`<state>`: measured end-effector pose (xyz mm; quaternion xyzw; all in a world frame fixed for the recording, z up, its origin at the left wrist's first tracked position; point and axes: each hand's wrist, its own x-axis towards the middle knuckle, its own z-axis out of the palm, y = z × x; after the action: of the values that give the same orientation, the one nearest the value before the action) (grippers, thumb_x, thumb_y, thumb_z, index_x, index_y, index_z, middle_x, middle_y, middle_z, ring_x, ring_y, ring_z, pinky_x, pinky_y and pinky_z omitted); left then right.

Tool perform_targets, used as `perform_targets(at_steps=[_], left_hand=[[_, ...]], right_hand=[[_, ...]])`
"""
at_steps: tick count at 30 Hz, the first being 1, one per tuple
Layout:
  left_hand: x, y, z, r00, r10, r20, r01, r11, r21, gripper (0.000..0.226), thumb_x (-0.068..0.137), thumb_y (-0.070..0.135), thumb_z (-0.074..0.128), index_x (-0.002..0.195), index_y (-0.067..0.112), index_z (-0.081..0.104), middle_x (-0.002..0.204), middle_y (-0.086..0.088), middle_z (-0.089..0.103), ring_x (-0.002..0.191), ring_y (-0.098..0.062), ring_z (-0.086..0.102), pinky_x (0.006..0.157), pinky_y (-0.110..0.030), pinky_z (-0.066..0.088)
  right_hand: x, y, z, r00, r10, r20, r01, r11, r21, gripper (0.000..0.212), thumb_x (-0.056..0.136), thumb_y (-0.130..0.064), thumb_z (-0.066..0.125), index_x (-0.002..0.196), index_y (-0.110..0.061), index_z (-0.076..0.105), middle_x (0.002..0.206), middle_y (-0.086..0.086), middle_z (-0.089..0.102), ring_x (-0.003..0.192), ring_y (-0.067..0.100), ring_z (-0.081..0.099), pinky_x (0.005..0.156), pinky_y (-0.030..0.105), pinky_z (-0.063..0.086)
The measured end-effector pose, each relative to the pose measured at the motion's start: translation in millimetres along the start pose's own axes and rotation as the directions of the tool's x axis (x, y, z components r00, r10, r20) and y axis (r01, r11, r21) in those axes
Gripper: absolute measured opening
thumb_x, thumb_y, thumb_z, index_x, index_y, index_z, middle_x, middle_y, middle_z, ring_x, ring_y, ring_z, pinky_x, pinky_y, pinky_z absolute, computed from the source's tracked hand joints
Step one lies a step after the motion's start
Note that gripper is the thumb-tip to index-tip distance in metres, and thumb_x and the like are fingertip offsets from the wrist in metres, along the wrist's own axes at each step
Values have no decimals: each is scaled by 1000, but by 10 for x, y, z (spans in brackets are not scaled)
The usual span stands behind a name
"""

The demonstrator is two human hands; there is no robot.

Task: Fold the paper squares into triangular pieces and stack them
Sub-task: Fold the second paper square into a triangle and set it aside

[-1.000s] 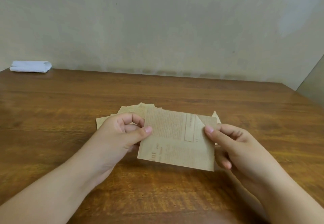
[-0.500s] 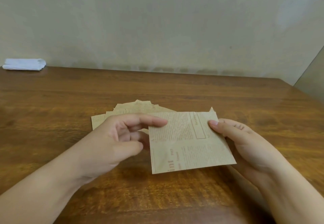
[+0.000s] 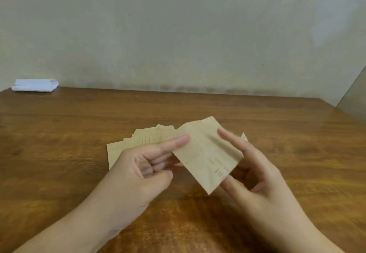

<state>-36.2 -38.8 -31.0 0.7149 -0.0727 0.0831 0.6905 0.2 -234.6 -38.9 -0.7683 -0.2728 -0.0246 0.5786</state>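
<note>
Above the wooden table (image 3: pixel 59 143), both hands hold one paper square (image 3: pixel 206 157) tilted. The left hand (image 3: pixel 142 171) pinches its left edge; the right hand (image 3: pixel 255 175) grips its right side. Behind lies a fanned pile of squares (image 3: pixel 142 139).

A paper square (image 3: pixel 206 153) is held above the tabletop (image 3: pixel 297 134). Behind it lies a paper stack (image 3: pixel 138 143). A folded cloth (image 3: pixel 35 85) sits far left.

A tan printed paper square (image 3: pixel 206 157), tilted like a diamond, is lifted above the table, with a fanned pile of similar squares (image 3: pixel 138 143) at its nine o'clock.
</note>
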Motion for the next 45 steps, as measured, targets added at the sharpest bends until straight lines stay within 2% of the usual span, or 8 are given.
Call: perform_targets(at_steps=[3, 8, 13, 17, 22, 26, 29, 45], left_hand=[[-4, -5, 41, 1000, 16, -20, -16, 1000, 14, 73, 79, -25, 50, 92, 43, 73, 101, 14, 72, 104, 0, 63, 90, -15, 47], [5, -22, 58, 990, 93, -109, -95, 995, -8, 53, 71, -22, 61, 77, 27, 78, 83, 2, 75, 83, -8, 71, 69, -14, 54], [14, -35, -14, 986, 159, -43, -163, 981, -104, 28, 50, 27, 89, 76, 21, 79, 82, -6, 75, 79, -11, 72, 68, -14, 53], [-24, -17, 45, 985, 143, -98, -150, 986, -72, 36, 53, 54, 81, 75, 26, 78, 77, -4, 75, 73, -11, 71, 66, -13, 53], [-38, -1, 190, 965, 6, -264, -51, 985, -167, 14, 54, 24, 77, 65, 15, 74, 69, -13, 72, 65, -15, 70, 60, -13, 52], [-34, 16, 225, 946, -137, -293, 44, 952, -304, 20, 42, 25, 76, 59, 16, 72, 67, -16, 70, 70, -25, 70, 72, -29, 59], [-34, 28, 232, 946, -197, -256, 91, 922, -376, 17, 41, 19, 76, 56, 13, 70, 69, -20, 69, 74, -30, 72, 65, -28, 59], [-33, 5, 270, 921, -160, -356, 53, 955, -292, 20, 56, 11, 72, 59, 2, 54, 65, -22, 69, 63, -27, 71, 59, -23, 58]], right_hand=[[16, -49, -48, 997, -19, -69, 22, 999, 34, 45, 76, -2, 69, 97, -41, 72, 99, -23, 70, 90, -5, 65, 73, 7, 49], [8, -63, -77, 1000, 7, 25, -8, 1000, 23, 40, 76, -4, 70, 90, -41, 74, 95, -24, 71, 96, -6, 64, 80, 9, 48], [27, -50, -97, 999, -4, -32, 8, 994, 106, 11, 74, -40, 72, 84, -36, 77, 85, -11, 74, 85, 1, 68, 74, 10, 49], [46, 12, -62, 995, 24, -102, -9, 989, 146, 40, 67, -63, 66, 75, -25, 76, 76, 5, 72, 79, 22, 66, 73, 22, 51], [97, 44, 55, 976, 145, -165, -80, 934, 348, 48, 59, -60, 76, 70, -13, 74, 76, 10, 70, 79, 25, 64, 84, 36, 50], [114, 13, 130, 948, 197, -248, -102, 930, 352, 39, 58, -48, 80, 59, -11, 68, 61, 8, 62, 67, 18, 56, 74, 33, 45], [112, -17, 147, 932, 214, -293, -111, 937, 330, 29, 59, -38, 79, 56, -12, 67, 56, 5, 63, 62, 15, 57, 70, 27, 46], [88, -88, 205, 903, 280, -326, -132, 903, 409, 31, 52, -30, 76, 56, -6, 56, 46, 3, 58, 53, 11, 58, 57, 14, 46]])
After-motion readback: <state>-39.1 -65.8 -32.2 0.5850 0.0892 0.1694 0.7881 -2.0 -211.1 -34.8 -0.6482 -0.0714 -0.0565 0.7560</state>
